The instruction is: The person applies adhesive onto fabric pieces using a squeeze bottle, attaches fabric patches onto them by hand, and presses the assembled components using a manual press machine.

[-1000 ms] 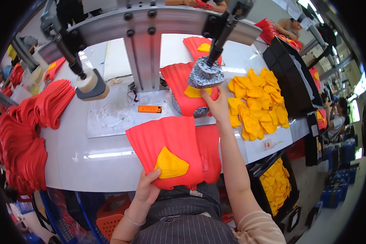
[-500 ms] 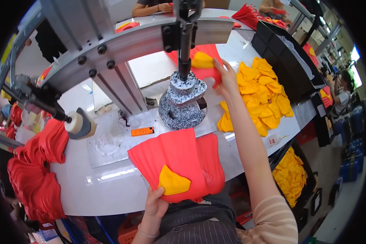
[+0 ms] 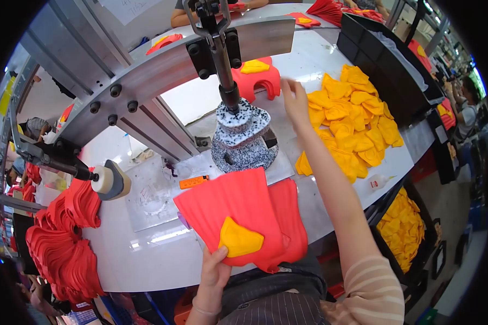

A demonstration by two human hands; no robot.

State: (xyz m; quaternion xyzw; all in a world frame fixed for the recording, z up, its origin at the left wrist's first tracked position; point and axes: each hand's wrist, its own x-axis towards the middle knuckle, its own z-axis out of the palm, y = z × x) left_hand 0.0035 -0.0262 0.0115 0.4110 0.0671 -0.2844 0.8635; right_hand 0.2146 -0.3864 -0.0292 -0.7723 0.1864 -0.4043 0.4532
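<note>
Near the desk's front edge, a red sheet is pinched by the left hand; its patch could be shifted by thumb pressure. The right hand is part-spread.

Your left hand at 6 o'clock: gripping lower edge of near red sheet, thumb at corner of yellow patch. Your right hand at 1 o'clock: fingers loosely bent, just beside far red piece at 12. Speckled blocks near centre, upper on lower. On your worktop: yellow pile toward 2–3, orange object and red stacks toward 8.
</note>
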